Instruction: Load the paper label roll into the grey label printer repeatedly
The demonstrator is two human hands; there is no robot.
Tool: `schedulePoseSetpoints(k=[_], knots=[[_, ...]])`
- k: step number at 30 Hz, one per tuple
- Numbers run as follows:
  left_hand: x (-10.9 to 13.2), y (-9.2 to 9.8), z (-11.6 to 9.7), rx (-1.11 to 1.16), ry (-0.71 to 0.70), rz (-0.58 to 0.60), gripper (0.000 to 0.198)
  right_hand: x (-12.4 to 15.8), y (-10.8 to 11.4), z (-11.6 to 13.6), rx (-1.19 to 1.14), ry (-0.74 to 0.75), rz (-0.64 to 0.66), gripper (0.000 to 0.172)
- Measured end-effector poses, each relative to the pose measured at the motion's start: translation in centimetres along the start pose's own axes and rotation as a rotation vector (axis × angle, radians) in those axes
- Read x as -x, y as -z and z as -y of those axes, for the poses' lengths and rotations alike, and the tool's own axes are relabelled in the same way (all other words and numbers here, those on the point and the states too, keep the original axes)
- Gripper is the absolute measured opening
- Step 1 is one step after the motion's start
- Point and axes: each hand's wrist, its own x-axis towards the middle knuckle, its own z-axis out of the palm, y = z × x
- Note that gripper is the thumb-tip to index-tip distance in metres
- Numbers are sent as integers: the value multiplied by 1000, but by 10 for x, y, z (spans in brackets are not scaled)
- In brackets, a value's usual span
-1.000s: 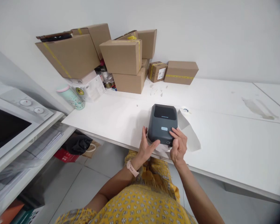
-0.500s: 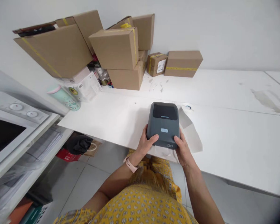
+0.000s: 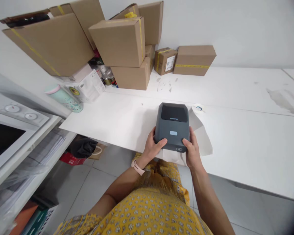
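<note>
Between my two hands is a dark grey label printer (image 3: 172,129), with a black window on top and a pale button in the middle. My left hand (image 3: 154,145) grips its near left corner, thumb on the top face. On the opposite side my right hand (image 3: 192,147) clasps the near right corner in the same way. The printer is over the front part of the white table (image 3: 247,140). Partly behind it, a sheet of white paper (image 3: 203,135) lies to the right, and a small white roll (image 3: 198,108) rests at its far end.
Cardboard boxes (image 3: 117,42) are stacked at the back left, with a small box (image 3: 165,61) and a longer box (image 3: 194,60) by the wall. A mint green tumbler (image 3: 65,98) leans at the left. A microwave (image 3: 17,124) stands on a shelf at far left.
My view has shifted slightly, so the boxes and table appear a little higher. Both hands keep the same hold on the printer.
</note>
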Motion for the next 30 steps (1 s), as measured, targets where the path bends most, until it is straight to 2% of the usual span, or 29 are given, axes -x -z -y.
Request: schedulePoseSetpoints(k=[2, 3, 5, 6, 8, 10, 12, 17, 22, 27, 30], knots=[[11, 5, 3, -8, -13, -33, 88, 5, -6, 7, 81, 134, -95, 71], [20, 8, 4, -14, -1, -95, 85, 8, -8, 11, 121, 197, -112, 67], [37, 14, 8, -7, 74, -247, 67, 14, -10, 19, 181, 275, -76, 54], [45, 15, 9, 22, 142, -259, 54, 17, -9, 23, 202, 293, -43, 48], [55, 16, 8, 86, 274, -109, 42, 20, -6, 26, 251, 332, -5, 42], [57, 11, 6, 117, 355, 127, 43, 21, -2, 26, 302, 381, -14, 43], [53, 3, 3, 112, 383, 238, 46, 20, -1, 24, 349, 426, -31, 42], [46, -13, 2, 142, 332, 196, 52, 21, -2, 25, 452, 487, -57, 37], [51, -15, 4, 143, 285, 182, 50, 22, -2, 35, 647, 569, -61, 33], [62, -3, 17, -39, 224, 162, 48, 17, -8, 45, 864, 686, 13, 30], [68, 14, 22, -121, 116, 48, 46, 13, -14, 49, 932, 686, -9, 32]])
